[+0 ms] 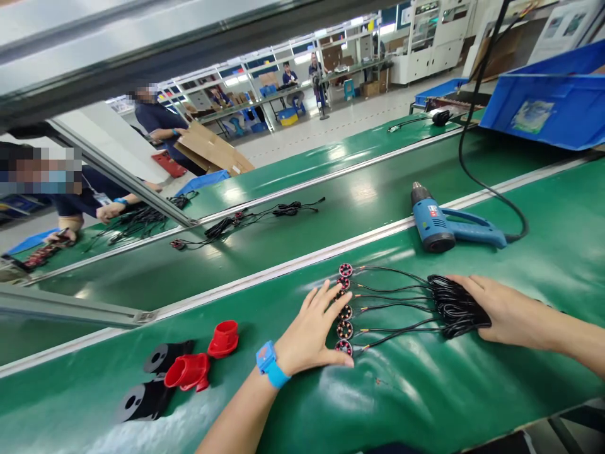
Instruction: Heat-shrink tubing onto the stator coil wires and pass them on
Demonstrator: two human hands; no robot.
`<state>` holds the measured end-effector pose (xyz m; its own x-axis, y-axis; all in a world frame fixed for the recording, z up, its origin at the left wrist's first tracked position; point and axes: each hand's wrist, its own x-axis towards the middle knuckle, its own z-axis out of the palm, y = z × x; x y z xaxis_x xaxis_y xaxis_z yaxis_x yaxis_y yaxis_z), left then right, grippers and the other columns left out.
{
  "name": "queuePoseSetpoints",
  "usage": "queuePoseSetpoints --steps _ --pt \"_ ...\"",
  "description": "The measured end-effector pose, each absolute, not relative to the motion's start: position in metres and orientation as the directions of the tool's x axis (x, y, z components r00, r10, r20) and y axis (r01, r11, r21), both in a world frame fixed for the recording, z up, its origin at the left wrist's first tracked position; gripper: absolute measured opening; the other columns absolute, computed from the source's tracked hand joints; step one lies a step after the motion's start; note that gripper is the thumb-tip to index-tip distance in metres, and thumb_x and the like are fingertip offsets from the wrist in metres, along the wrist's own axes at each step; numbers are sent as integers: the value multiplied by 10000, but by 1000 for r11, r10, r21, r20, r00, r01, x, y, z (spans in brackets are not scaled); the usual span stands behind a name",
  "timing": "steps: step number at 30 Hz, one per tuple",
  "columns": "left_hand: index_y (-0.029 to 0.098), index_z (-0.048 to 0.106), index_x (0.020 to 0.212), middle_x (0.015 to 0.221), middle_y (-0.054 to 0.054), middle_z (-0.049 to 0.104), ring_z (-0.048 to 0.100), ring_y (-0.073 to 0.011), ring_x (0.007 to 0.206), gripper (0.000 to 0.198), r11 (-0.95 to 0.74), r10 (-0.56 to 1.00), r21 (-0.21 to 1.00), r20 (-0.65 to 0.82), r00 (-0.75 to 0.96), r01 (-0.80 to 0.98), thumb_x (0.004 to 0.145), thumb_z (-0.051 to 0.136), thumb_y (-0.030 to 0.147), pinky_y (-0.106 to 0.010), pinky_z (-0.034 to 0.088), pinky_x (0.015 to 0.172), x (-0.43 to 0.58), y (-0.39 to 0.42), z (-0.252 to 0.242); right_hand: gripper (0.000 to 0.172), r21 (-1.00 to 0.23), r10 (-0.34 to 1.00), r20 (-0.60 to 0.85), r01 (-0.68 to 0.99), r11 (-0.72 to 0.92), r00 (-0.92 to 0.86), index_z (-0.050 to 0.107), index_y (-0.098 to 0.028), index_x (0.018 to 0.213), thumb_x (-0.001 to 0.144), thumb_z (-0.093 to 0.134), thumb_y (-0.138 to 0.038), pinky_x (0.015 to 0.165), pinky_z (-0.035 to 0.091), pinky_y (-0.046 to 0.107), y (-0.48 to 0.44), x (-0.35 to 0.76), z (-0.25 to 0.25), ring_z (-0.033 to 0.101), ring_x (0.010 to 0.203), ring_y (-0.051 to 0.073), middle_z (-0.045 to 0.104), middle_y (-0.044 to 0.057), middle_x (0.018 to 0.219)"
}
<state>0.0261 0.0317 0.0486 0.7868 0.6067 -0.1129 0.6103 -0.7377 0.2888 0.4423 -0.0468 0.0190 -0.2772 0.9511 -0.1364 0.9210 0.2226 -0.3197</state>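
Observation:
Several small round coil parts lie in a row on the green bench, each with a thin black lead running right into a bundle of coiled black cables. My left hand, with a blue wrist strap, lies flat with fingers stretched out against the row of coils. My right hand rests open and flat on the right side of the cable bundle.
A blue heat gun lies just beyond the cables, its cord running back. Red caps and black round parts sit at the left. A blue bin stands at the far right. Other people work across the conveyor belt, where more cables lie.

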Motion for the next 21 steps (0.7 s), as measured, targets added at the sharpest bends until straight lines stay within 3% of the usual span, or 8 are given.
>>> queuePoseSetpoints --steps 3,8,13,18,21 --pt "234 190 1579 1636 -173 99 44 -463 1488 1180 -767 571 251 -153 806 591 675 652 836 -701 159 1168 25 20 28 962 -349 953 -134 913 210 -270 192 -257 1519 644 569 -124 883 497 362 -56 441 22 556 1049 278 486 91 1209" --pt "306 201 1574 1641 -114 67 67 -435 1490 850 -817 507 234 -142 850 527 888 563 655 -701 201 1162 41 15 11 990 -288 957 -158 938 192 -244 209 -231 1520 616 576 -65 897 493 381 -82 449 48 536 1072 289 488 97 1178" --pt "384 280 1541 1644 -71 63 53 -431 1488 768 -860 387 300 -143 911 413 882 590 626 -710 202 1163 99 11 11 1022 -243 989 -102 966 83 -111 162 -311 1537 626 555 -68 846 509 365 -129 489 75 557 1034 278 504 69 1136" --pt "429 284 1527 1645 -44 80 54 -396 1501 781 -867 269 416 -75 960 275 856 568 709 -684 191 1189 186 -4 9 963 -217 998 -65 976 -20 6 116 -430 1518 711 560 -149 968 504 397 -176 569 84 496 1230 310 472 63 1329" --pt "407 295 1529 1645 -48 111 56 -365 1513 770 -885 185 437 16 983 160 868 505 742 -643 174 1216 247 -7 2 897 -168 996 -33 982 -86 82 124 -460 1491 764 575 -190 955 516 385 -196 629 81 519 1220 290 470 62 1365"
